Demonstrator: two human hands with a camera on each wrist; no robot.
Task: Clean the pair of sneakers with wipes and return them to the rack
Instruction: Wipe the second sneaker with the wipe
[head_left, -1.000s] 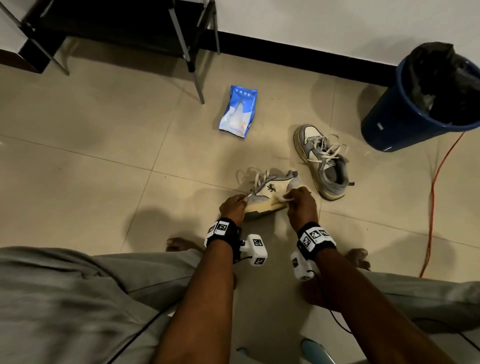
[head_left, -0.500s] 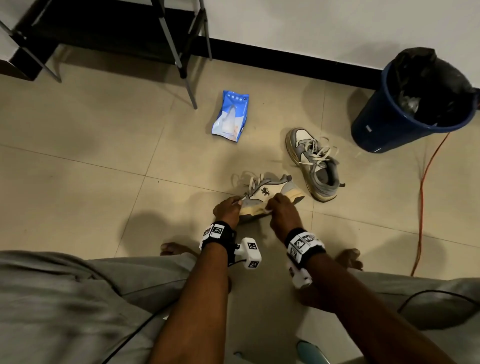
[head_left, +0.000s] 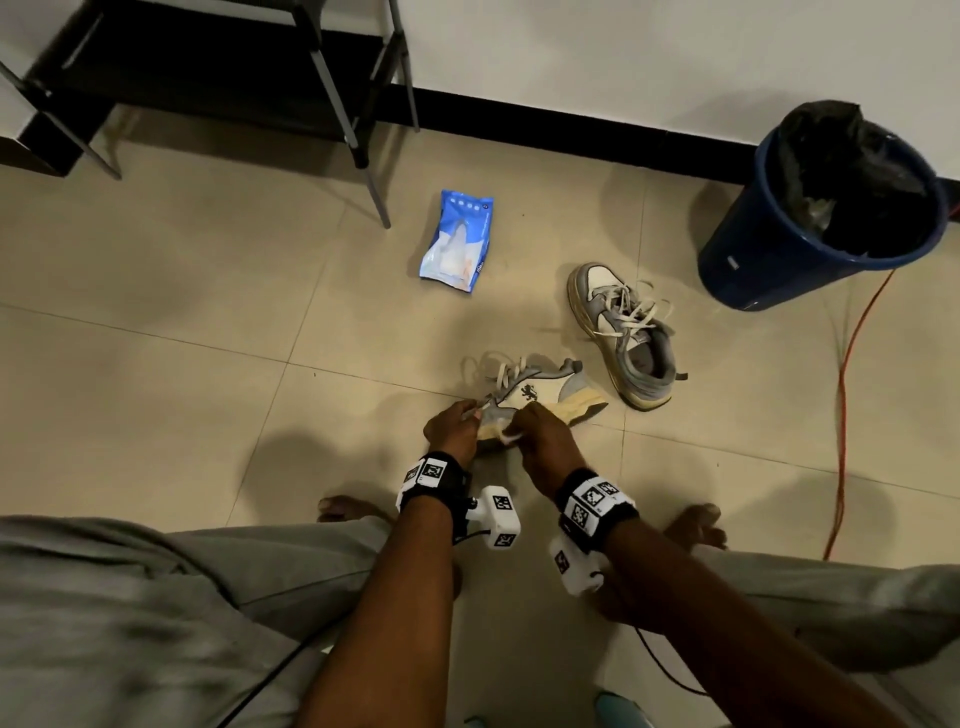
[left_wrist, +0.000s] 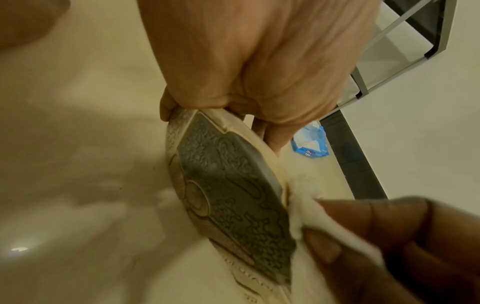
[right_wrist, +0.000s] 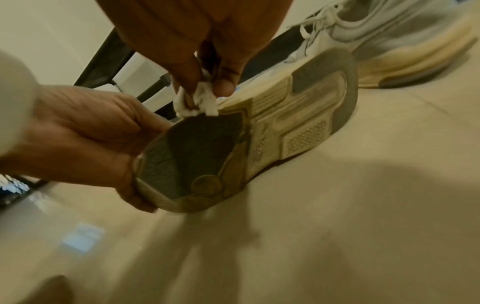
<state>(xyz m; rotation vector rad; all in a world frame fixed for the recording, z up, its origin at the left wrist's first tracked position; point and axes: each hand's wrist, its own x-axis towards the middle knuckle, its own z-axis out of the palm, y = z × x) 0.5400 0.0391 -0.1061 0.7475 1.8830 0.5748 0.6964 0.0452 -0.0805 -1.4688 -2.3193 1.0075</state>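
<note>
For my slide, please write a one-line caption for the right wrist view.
Left hand grips the toe of a tipped sneaker while the right hand pinches a white wipe against its sole edge.

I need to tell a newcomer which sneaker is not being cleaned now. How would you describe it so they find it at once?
Start at the blue bin by the wall. Just left of it, one sneaker stands upright on the floor tiles, laces loose. Unlike the other sneaker, which the hands tilt and wipe, nothing touches it.

A beige tiled floor (head_left: 156, 322) met a white wall (head_left: 597, 57) with a black baseboard (head_left: 571, 130), beside a blue bin (head_left: 779, 260) and an orange cable (head_left: 844, 395).
</note>
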